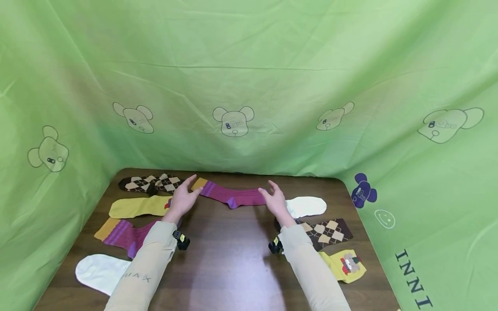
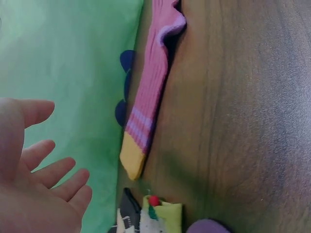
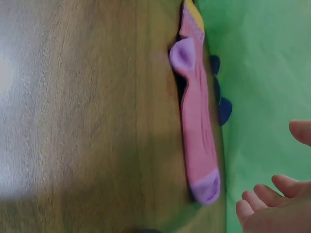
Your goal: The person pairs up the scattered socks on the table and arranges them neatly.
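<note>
A magenta sock (image 1: 249, 197) lies lengthwise along the table's back edge, with a yellow cuff on the left and a purple heel. Its purple toe shows in the right wrist view, where the sock (image 3: 197, 121) lies flat. My left hand (image 1: 184, 201) hovers by the cuff end, fingers spread and holding nothing. Over by the toe end is my right hand (image 1: 276, 201), also spread and bare. Both wrist views show a gap between hand and sock.
At left lie an argyle sock (image 1: 140, 184), a yellow sock (image 1: 136, 207), another magenta sock (image 1: 124, 233) and a white sock (image 1: 101, 272). At right are a white sock (image 1: 307, 206), an argyle sock (image 1: 328, 232) and a yellow sock (image 1: 344, 265). A green curtain (image 1: 233, 155) hangs behind the table.
</note>
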`<state>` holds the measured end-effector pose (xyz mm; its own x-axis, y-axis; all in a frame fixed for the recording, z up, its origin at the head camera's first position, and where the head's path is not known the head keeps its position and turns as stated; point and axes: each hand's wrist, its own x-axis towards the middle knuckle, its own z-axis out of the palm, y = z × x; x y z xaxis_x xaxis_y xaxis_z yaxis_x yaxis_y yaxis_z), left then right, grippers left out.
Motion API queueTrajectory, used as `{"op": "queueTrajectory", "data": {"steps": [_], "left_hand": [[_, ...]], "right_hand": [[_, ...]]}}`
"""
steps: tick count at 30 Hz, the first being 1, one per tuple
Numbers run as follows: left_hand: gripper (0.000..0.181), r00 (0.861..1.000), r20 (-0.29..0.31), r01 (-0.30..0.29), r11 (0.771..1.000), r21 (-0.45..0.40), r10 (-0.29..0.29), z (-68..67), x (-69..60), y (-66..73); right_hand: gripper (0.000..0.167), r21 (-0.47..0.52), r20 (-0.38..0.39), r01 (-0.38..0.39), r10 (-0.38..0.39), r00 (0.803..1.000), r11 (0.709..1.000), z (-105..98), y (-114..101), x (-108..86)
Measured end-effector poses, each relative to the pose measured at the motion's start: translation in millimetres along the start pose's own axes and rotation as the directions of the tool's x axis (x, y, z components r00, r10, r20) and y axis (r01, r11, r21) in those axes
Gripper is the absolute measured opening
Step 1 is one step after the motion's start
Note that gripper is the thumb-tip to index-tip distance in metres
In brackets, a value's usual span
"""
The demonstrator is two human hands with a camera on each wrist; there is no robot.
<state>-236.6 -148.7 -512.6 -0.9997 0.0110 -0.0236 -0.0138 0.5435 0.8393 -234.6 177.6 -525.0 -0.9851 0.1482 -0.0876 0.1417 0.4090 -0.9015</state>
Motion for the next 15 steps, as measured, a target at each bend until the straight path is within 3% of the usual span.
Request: {"op": "queueTrajectory", "data": {"steps": [15], "left_hand": [[0.069, 0.998, 0.007, -0.062, 0.998, 0.012, 0.062, -11.2, -15.8, 13.1]], "right_hand": [[0.07, 0.072, 0.025, 0.083, -0.085, 0.996, 0.994, 5.7, -23.6, -11.8]]}}
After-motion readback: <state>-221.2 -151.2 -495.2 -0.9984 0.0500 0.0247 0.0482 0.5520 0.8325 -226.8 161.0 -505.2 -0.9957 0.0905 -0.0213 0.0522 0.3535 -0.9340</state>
